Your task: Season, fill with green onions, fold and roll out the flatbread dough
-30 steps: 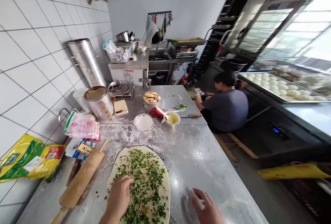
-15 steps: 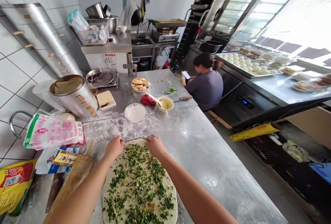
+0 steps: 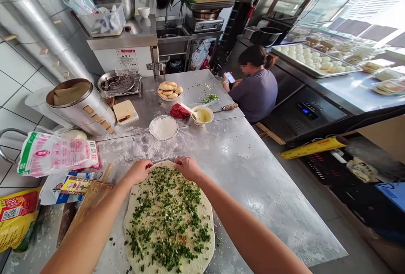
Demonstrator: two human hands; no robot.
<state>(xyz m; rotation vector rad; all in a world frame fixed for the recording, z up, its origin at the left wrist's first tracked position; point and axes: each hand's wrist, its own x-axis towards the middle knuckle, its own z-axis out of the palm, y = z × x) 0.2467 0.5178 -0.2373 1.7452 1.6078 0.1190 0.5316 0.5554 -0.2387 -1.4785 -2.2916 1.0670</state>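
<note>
A large flat sheet of dough [image 3: 128,223] lies on the steel table in front of me, strewn with chopped green onion [image 3: 169,210] and pale specks. My left hand [image 3: 141,171] pinches its far edge at the left corner, fingers closed and curled downward. At the far right corner my right hand [image 3: 189,168] grips the same edge, also with closed fingers. The far rim of the sheet runs between the two hands. Just beyond them sits a bowl of white flour [image 3: 163,127].
Past the flour are a bowl with yellowish liquid and a spoon [image 3: 203,115], a red cloth [image 3: 180,111] and a bowl of buns [image 3: 170,90]. A wooden board [image 3: 90,202] and flour bags [image 3: 60,152] lie left. A seated person [image 3: 255,88] holds a phone beyond the table's right edge.
My view has tilted down and shifted slightly, so the background sits higher. Both hands still hold the dough's far edge, and more of the sheet shows.
</note>
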